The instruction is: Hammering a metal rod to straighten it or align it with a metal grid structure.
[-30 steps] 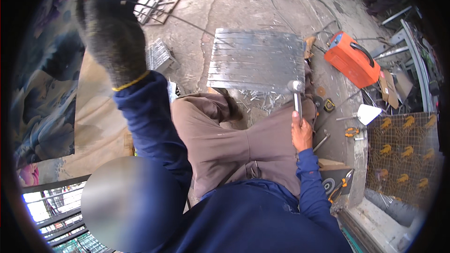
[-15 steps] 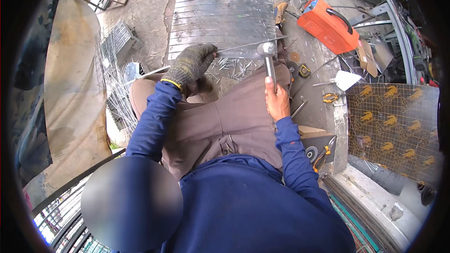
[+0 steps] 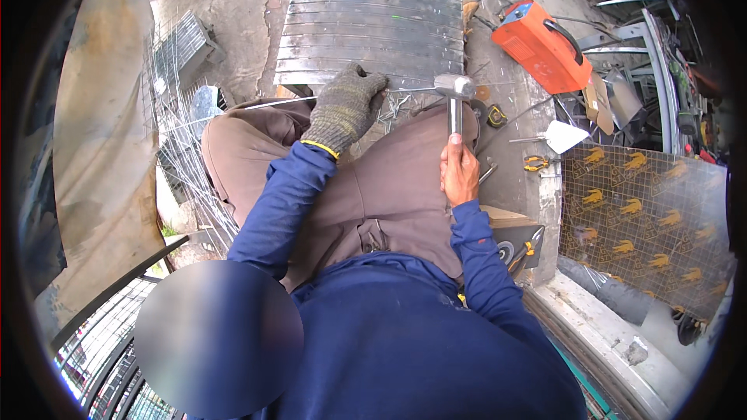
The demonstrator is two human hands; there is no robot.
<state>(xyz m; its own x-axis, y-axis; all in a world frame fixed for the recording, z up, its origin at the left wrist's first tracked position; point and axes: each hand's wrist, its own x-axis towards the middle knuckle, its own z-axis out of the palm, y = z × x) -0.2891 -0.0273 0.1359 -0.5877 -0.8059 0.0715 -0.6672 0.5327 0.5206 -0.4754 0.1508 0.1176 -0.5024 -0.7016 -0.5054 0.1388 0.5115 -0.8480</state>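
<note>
My left hand [image 3: 348, 111], in a grey knitted glove with a yellow cuff, is closed around a thin metal rod [image 3: 412, 91] near the front edge of a slatted metal plate [image 3: 369, 27]. The rod runs out on both sides of the glove, over my left thigh and toward the right. My bare right hand [image 3: 460, 171] grips a hammer [image 3: 455, 115] by its metal handle. The hammer's head [image 3: 454, 85] is up against or just over the rod's right part; I cannot tell if they touch. Short metal pieces [image 3: 395, 111] lie below the plate, partly hidden by the glove.
An orange machine [image 3: 541, 45] with a black handle stands at the right. Near it are a tape measure [image 3: 496, 116], orange-handled pliers [image 3: 536, 163] and a patterned board [image 3: 638, 222]. Thin rods [image 3: 191, 155] and metal tubing [image 3: 184, 50] lie at the left.
My left hand has shifted right, nearer the hammer, and more rod shows to its left. The hammer head has turned sideways and sits slightly lower in the view.
</note>
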